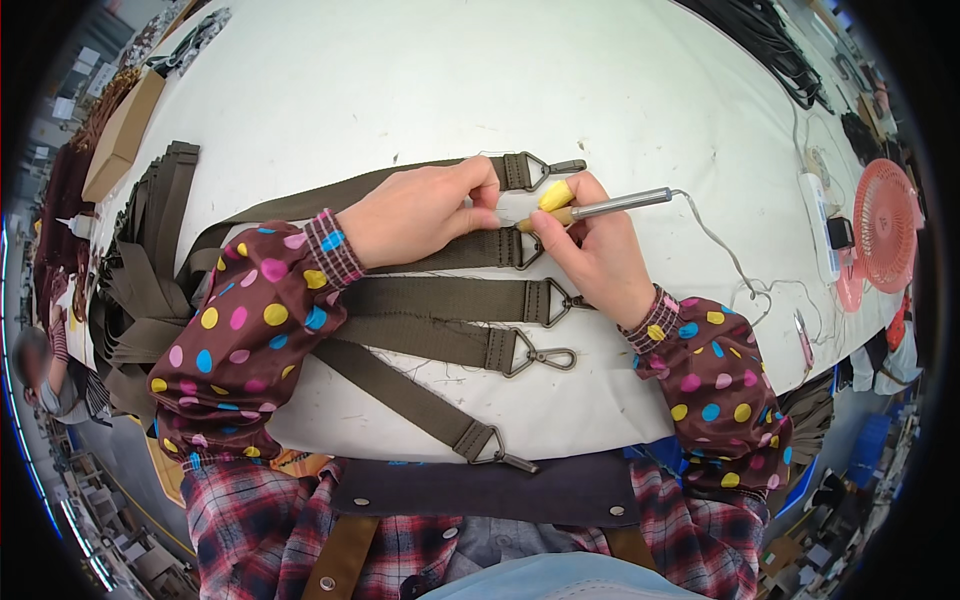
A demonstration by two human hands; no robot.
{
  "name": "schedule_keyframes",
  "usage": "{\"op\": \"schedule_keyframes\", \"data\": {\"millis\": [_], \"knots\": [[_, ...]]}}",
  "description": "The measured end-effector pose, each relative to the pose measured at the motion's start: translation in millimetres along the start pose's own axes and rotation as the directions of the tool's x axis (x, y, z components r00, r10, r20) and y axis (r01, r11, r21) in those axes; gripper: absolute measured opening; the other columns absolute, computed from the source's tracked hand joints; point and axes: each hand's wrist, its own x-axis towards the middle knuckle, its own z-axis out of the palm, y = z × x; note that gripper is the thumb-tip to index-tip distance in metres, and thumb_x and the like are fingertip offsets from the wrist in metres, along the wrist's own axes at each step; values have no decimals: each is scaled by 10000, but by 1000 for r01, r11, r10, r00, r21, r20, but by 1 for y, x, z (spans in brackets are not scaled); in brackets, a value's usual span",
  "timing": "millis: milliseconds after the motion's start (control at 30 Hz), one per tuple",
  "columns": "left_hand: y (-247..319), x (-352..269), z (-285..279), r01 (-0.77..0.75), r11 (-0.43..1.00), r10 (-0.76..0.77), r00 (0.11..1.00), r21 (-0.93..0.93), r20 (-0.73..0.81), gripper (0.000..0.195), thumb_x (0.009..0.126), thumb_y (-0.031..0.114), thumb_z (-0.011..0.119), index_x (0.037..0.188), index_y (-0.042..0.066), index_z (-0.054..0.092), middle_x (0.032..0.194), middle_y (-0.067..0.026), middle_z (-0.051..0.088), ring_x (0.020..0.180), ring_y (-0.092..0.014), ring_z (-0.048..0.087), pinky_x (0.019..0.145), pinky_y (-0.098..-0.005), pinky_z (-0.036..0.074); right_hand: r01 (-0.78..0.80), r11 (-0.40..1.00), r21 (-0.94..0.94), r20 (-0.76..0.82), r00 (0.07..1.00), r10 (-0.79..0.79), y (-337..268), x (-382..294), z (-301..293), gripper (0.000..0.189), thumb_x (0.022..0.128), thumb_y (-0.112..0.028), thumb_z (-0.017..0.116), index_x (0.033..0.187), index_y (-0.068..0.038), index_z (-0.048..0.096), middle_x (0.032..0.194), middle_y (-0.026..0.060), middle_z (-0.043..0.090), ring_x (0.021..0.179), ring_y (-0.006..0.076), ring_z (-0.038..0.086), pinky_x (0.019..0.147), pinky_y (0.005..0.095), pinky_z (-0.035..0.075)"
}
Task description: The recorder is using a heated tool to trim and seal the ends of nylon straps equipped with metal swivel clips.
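My right hand [604,251] grips a corded pen-shaped heating tool [622,203] with a metal shaft and a tan section near its tip. A yellow cover [556,196] sits on one of its fingers. The tool's tip meets the upper edge of a dark olive webbing strap [472,250], close to its stitched end. My left hand [420,206] lies over this strap, thumb and forefinger pinched at what looks like a fine loose thread. Further straps [450,298] fan out around it, ending in dark metal snap hooks [555,358]. Both forearms wear polka-dot sleeves.
A pile of webbing straps [139,277] lies at left, near a cardboard box [124,139]. To the right are a pink fan [885,225], a white power strip [817,225], thread snips [804,341] and the tool's cord [712,236]. Black straps [765,52] lie at the far right.
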Motion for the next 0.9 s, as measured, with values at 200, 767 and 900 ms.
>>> {"op": "schedule_keyframes", "data": {"millis": [200, 767, 900], "knots": [[-8, -9, 11, -143, 975, 163, 981, 170, -109, 252, 801, 198, 686, 951, 81, 521, 845, -50, 579, 697, -180, 573, 630, -294, 461, -27, 998, 57, 12, 1000, 26, 0, 3, 4, 167, 872, -115, 597, 875, -22, 459, 660, 45, 582, 534, 86, 549, 480, 228, 422], [3, -14, 36, -153, 831, 369, 872, 535, -324, 130, 798, 123, 627, 854, 87, 515, 817, -49, 518, 644, -238, 578, 528, -329, 475, -42, 998, 51, 15, 999, 41, 1, 3, 3, 179, 870, -120, 600, 868, -24, 450, 643, 39, 561, 519, 86, 527, 470, 235, 407], [-3, -14, 34, -114, 928, 237, 915, 354, -327, 123, 803, 99, 619, 868, 60, 522, 782, -58, 524, 611, -215, 560, 533, -315, 463, -29, 999, 38, 17, 999, 28, 1, 3, 5, 185, 868, -123, 604, 869, -23, 448, 643, 41, 561, 519, 90, 528, 469, 238, 407]]}}
